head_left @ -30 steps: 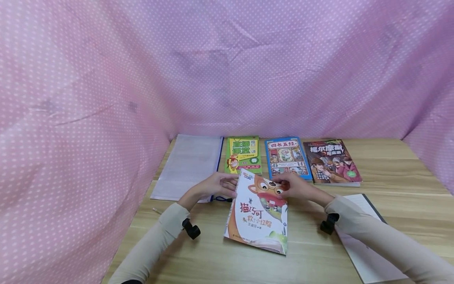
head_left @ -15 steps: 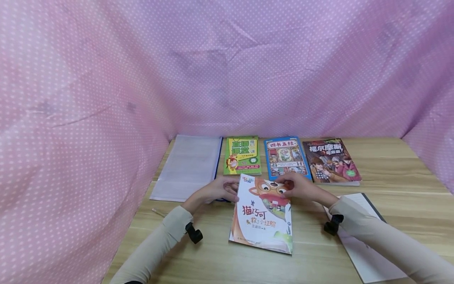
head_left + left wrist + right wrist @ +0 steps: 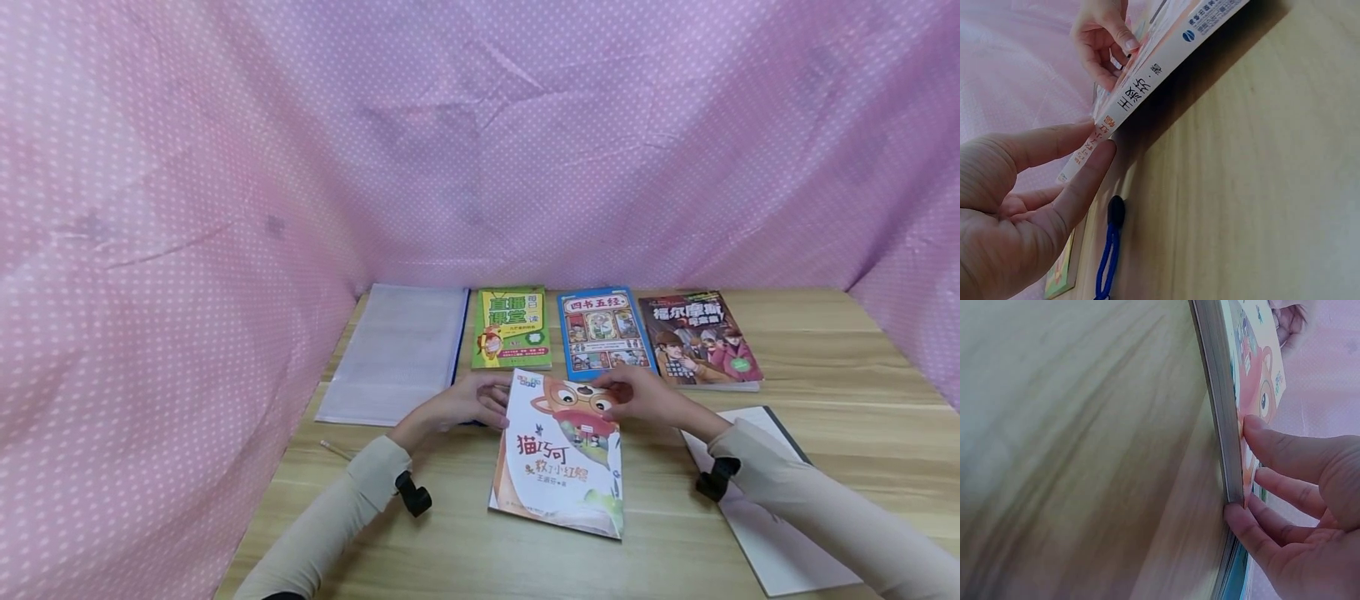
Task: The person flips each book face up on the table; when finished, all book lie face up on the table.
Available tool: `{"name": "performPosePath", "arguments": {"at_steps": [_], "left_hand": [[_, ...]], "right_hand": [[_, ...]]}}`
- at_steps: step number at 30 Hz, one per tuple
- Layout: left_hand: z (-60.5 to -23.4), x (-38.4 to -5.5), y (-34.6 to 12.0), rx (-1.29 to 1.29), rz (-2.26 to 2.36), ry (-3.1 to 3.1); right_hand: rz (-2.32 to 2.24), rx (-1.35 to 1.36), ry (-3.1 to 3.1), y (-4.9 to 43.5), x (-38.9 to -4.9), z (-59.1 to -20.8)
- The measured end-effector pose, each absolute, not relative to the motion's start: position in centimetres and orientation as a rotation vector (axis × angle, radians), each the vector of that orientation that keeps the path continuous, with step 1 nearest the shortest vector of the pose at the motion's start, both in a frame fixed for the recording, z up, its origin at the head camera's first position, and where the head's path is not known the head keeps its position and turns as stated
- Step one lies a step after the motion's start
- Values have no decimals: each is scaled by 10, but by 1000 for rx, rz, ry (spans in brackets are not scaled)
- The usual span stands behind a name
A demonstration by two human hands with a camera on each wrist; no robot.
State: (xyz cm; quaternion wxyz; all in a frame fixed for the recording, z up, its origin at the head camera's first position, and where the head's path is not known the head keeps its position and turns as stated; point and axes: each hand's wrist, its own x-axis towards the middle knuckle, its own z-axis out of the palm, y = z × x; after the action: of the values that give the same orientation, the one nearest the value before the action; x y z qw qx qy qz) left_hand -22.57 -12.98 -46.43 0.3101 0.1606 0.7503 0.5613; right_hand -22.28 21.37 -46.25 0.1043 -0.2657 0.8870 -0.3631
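A white picture book (image 3: 558, 467) with a cartoon cat in glasses on its cover is held between both hands, its top edge away from me. My left hand (image 3: 471, 400) pinches its spine near the upper left, thumb and a fingertip (image 3: 1105, 153) on either side in the left wrist view. At the upper right corner my right hand (image 3: 645, 396) pinches the book, thumb (image 3: 1266, 434) on the cover and fingers behind. In the left wrist view the book is tilted, with its shadow on the wooden table (image 3: 1260, 175).
Behind lie a green book (image 3: 512, 329), a blue-bordered book (image 3: 606, 333) and a dark detective book (image 3: 701, 342). A white mesh zip pouch (image 3: 397, 350) is at the left, a pencil (image 3: 335, 450) near it. A pale notebook (image 3: 780, 542) lies under the right forearm. Pink dotted cloth (image 3: 480, 150) surrounds the table.
The white picture book has shifted a little right and towards me, both hands moving with it. Their grip looks the same, and the other books stay in place.
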Motion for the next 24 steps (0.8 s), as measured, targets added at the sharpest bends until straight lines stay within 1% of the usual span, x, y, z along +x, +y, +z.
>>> {"name": "performPosePath", "arguments": {"at_steps": [11, 24], "left_hand": [[-471, -220, -125, 448, 1506, 1971], [-475, -217, -123, 413, 1480, 2017]], "right_hand": [[-1018, -703, 2647, 220, -222, -461], [-992, -748, 2635, 222, -223, -459]]}}
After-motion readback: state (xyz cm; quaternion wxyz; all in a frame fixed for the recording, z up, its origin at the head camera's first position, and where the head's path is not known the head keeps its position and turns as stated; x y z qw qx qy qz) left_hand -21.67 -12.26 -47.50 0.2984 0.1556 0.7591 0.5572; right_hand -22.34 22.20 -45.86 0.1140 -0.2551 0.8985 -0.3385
